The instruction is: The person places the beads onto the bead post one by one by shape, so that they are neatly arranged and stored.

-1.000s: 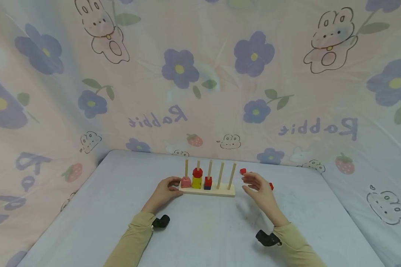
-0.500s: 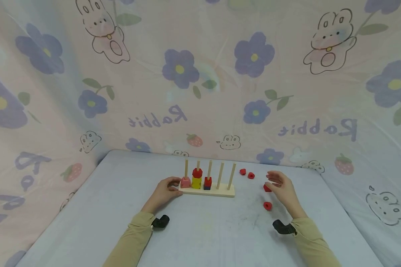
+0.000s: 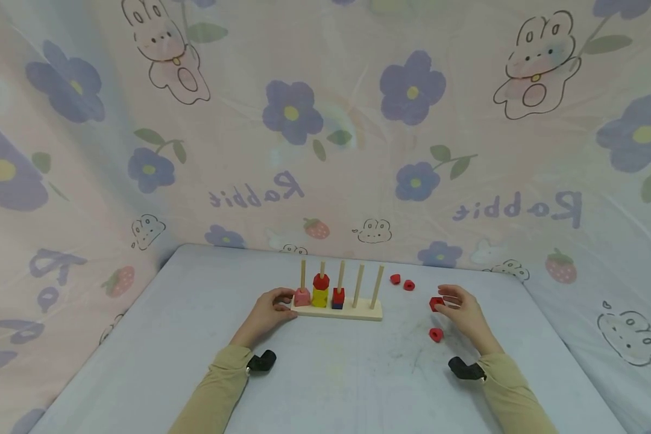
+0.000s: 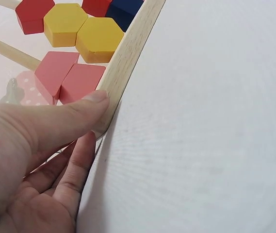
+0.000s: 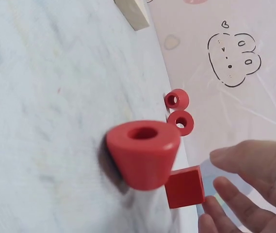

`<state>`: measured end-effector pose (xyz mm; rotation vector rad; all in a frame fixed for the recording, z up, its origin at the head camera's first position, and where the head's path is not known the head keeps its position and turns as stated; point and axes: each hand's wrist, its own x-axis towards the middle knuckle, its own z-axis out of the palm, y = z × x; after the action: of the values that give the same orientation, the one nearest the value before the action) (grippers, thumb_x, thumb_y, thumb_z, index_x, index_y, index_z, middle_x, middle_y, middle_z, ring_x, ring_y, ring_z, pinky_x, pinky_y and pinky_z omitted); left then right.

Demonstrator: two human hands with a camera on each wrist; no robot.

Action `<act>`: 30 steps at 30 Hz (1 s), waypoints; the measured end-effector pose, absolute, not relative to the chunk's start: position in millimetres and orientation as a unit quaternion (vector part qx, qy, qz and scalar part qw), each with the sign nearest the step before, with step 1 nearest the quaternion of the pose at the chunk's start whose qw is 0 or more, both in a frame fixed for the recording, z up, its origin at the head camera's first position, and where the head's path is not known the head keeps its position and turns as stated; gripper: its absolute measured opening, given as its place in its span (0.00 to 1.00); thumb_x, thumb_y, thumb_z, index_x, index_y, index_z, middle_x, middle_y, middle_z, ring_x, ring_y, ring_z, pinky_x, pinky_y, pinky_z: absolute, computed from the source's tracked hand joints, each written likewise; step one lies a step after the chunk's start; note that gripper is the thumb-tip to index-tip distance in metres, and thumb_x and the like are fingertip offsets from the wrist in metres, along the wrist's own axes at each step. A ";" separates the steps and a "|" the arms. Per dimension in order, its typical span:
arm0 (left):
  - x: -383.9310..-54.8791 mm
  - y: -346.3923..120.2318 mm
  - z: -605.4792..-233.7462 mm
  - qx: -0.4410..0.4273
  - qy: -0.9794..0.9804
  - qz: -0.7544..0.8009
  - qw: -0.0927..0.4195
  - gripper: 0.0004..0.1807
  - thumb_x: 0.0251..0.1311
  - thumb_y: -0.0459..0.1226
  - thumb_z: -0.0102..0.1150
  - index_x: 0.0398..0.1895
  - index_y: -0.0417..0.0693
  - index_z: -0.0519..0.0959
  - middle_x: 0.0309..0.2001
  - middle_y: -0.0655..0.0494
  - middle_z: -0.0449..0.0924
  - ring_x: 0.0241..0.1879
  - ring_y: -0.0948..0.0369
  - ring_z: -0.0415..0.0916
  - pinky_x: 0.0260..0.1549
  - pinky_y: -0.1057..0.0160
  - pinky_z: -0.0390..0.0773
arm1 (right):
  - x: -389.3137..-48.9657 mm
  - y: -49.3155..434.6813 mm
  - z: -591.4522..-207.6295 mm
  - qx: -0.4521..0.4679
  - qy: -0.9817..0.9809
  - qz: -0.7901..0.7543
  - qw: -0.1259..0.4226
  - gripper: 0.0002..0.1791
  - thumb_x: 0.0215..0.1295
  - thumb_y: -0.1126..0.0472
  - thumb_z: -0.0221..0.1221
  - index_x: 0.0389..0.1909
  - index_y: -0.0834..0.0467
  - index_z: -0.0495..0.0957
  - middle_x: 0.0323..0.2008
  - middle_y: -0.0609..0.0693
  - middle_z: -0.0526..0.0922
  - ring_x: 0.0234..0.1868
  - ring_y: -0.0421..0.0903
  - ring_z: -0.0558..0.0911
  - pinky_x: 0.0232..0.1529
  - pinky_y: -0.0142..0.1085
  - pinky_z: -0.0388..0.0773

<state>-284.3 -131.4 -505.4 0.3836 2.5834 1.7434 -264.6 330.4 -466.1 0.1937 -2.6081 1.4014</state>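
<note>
My left hand (image 3: pixel 270 308) grips the left end of a wooden peg board (image 3: pixel 358 312), its thumb on the base edge. In the left wrist view, pink blocks (image 4: pixel 82 82), yellow hexagonal blocks (image 4: pixel 99 41) with a red hexagonal one (image 4: pixel 32 15), and a dark blue block (image 4: pixel 123 13) beside a red one sit on separate pegs. Two pegs on the right are bare. Over to the right, my right hand (image 3: pixel 465 312) is beside a red block (image 5: pixel 185 187), fingers loosely bent and thumb apart from it. Fingertips are close to its side; contact is unclear.
A red block with a hole (image 3: pixel 436 334) lies nearer me than the one by my right hand. Two more red blocks, one (image 3: pixel 395 279) left of the other (image 3: pixel 409 285), lie beyond the board's right end. A patterned curtain (image 3: pixel 347 163) stands behind the table.
My right hand has moved right from near the board's right end to the red block, uncovering other red blocks. The left hand and the board stay in place.
</note>
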 end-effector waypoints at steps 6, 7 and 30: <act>-285.0 -132.2 -506.6 0.128 0.826 0.549 0.000 0.29 0.48 0.30 0.72 0.55 0.38 0.75 0.44 0.48 0.77 0.36 0.59 0.77 0.39 0.64 0.80 | -266.6 330.0 -465.3 0.058 -0.885 0.456 0.071 0.26 0.61 0.72 0.60 0.60 0.71 0.66 0.56 0.71 0.71 0.56 0.65 0.73 0.55 0.53 0.72; -285.1 -132.2 -506.8 0.129 0.826 0.549 -0.002 0.29 0.48 0.30 0.72 0.55 0.38 0.75 0.44 0.48 0.77 0.36 0.58 0.77 0.39 0.64 0.80 | -267.2 330.2 -466.3 0.057 -0.886 0.454 0.070 0.25 0.61 0.72 0.60 0.60 0.71 0.67 0.56 0.70 0.72 0.56 0.65 0.73 0.54 0.53 0.72; -283.0 -131.4 -506.2 0.122 0.823 0.555 0.003 0.28 0.48 0.29 0.71 0.56 0.39 0.75 0.44 0.49 0.77 0.36 0.58 0.78 0.40 0.63 0.80 | -275.6 333.1 -480.7 0.075 -0.912 0.397 0.066 0.20 0.57 0.74 0.62 0.52 0.69 0.73 0.46 0.65 0.79 0.45 0.59 0.79 0.45 0.47 0.79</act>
<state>-283.0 -131.4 -506.2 0.3832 2.5802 1.7388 -275.6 333.1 -480.7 0.2262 -2.7523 1.1983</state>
